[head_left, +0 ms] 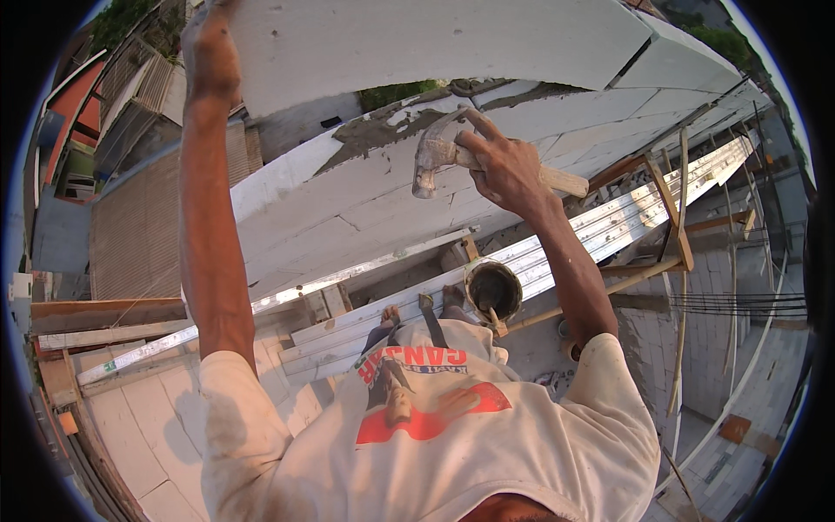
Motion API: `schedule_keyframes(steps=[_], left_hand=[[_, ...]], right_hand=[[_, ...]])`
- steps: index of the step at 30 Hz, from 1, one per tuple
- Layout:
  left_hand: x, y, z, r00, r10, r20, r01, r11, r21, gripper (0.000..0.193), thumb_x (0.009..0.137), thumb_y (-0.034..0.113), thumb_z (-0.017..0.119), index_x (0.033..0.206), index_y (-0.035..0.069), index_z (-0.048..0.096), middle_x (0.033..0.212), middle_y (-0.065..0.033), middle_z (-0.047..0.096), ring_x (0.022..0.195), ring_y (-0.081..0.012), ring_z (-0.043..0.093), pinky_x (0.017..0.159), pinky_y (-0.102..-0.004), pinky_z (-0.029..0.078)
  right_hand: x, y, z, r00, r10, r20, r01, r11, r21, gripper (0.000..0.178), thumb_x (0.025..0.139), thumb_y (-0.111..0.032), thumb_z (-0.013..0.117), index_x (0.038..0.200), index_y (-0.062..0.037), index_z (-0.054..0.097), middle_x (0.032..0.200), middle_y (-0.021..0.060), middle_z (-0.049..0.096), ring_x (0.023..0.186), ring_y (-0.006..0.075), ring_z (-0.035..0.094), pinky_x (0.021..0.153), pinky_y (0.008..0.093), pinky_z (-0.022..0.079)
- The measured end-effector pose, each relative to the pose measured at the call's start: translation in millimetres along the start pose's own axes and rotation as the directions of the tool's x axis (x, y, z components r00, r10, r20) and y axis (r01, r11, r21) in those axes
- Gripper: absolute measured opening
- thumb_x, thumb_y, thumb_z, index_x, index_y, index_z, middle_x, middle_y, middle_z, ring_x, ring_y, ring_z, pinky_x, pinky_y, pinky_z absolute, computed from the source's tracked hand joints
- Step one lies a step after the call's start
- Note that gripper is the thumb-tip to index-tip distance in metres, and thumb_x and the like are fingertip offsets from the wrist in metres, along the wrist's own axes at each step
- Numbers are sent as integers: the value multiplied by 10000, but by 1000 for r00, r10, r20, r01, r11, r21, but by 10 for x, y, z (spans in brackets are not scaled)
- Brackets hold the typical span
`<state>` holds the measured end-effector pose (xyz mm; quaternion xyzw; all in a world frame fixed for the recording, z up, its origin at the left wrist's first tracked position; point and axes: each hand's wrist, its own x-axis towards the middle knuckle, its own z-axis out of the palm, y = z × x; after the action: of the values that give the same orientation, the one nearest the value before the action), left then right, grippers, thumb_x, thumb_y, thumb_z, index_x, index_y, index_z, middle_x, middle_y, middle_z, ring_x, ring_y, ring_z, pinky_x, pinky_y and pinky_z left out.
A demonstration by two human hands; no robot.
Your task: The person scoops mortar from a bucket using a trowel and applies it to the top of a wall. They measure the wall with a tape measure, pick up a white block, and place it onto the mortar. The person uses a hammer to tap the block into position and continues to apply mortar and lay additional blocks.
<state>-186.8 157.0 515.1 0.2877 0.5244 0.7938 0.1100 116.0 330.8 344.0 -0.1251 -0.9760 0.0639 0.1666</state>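
Note:
A big white lightweight concrete block (417,43) spans the top of the view, above a wall of the same blocks (339,217). My left hand (211,56) grips the left end of this block; its fingertips are partly hidden at the picture's upper edge. Grey wet mortar (374,139) lies along the top of the wall under the block, where a gap shows. Closed around the handle of a mortar-crusted claw hammer (427,161), my right hand (506,167) is in front of the wall, just below the mortar. The hammer's head points left.
Below me, a bucket (493,290) with grey mortar stands by my feet on ribbed metal planks (557,261). Wooden and bamboo scaffold poles (670,209) rise at the right. Lower roofs (130,235) lie beyond the wall at the left. A long pale straight bar (261,302) runs along the wall's foot.

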Motion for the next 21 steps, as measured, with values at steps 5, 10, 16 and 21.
schedule_keyframes(steps=[5, 10, 16, 21], left_hand=[[38, 71, -176, 990, 94, 104, -117, 964, 238, 610, 906, 322, 690, 1382, -36, 555, 1202, -204, 695, 1173, -345, 656, 1010, -381, 524], [85, 15, -236, 977, 137, 164, -185, 926, 328, 642, 915, 390, 663, 1387, -31, 554, 1209, -198, 689, 1164, -332, 660, 999, -384, 531], [126, -48, -281, 968, 155, 197, -218, 908, 357, 688, 925, 471, 630, 1394, -26, 551, 1217, -192, 682, 1155, -317, 665, 986, -387, 540], [130, -18, -275, 963, 172, 208, -242, 893, 380, 731, 934, 539, 603, 1400, -21, 550, 1223, -186, 675, 1146, -304, 669, 976, -389, 547]], right_hand=[[487, 162, 8, 999, -48, -24, 49, 999, 20, 526, 706, -74, 752, 1195, -131, 570, 1355, 216, 613, 823, 388, 738, 662, 483, 608], [692, 232, -5, 995, 7, 95, -6, 1000, -15, 535, 738, -72, 741, 1244, -108, 570, 861, 156, 703, 752, 363, 709, 667, 490, 577], [636, -59, -103, 985, 137, 108, -132, 990, -49, 579, 737, -50, 757, 1280, -100, 565, 950, 158, 684, 766, 342, 719, 670, 466, 586], [657, 93, -34, 990, 111, 91, -102, 989, -103, 604, 729, -46, 781, 1286, -108, 554, 1183, 165, 625, 800, 348, 738, 673, 447, 617]])
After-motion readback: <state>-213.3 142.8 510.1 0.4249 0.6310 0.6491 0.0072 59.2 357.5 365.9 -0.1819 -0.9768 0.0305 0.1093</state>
